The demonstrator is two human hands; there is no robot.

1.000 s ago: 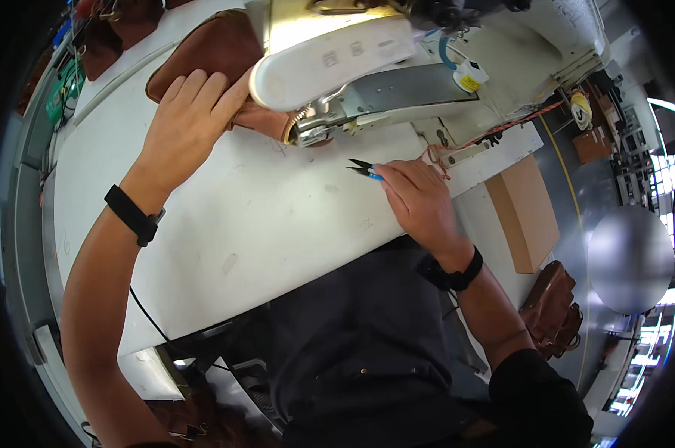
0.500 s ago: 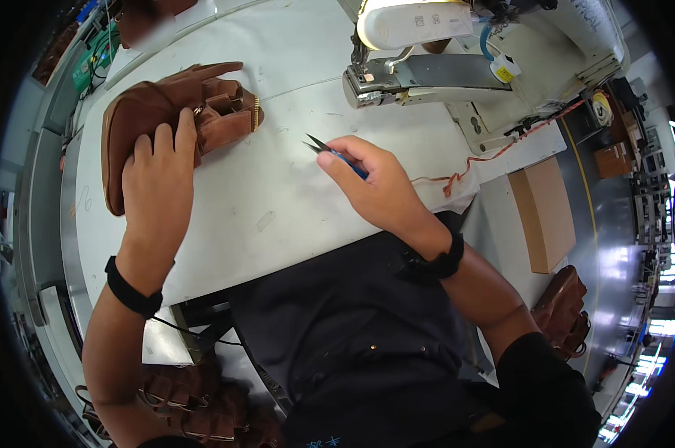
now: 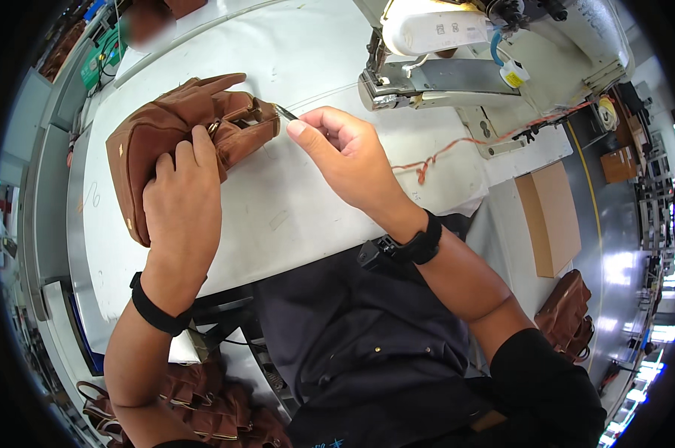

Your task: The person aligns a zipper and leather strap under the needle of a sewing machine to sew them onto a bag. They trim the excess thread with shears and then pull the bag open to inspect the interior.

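A brown leather bag (image 3: 154,131) lies on its side on the white table, its opening with a gold zipper facing right. My left hand (image 3: 182,205) grips the near side of the bag, fingers curled over the leather beside a metal ring; its thumb is hidden. In my right hand (image 3: 348,153) is a pair of thread snips (image 3: 286,114), pinched between thumb and fingers. The dark blade tips are at the zipper end of the bag's opening, touching or very close to it. My fingers cover the handle of the snips.
A sewing machine (image 3: 442,78) with a long arm stands at the back right. An orange cord (image 3: 457,142) runs from it across the white table (image 3: 270,220). A cardboard box (image 3: 550,216) and another brown bag (image 3: 565,313) are at the right; more brown bags (image 3: 218,403) lie below left.
My right hand has moved up and left, bringing the snips from above the table to the bag's zipper end. The bag, under my left hand, has shifted slightly right and turned a little.
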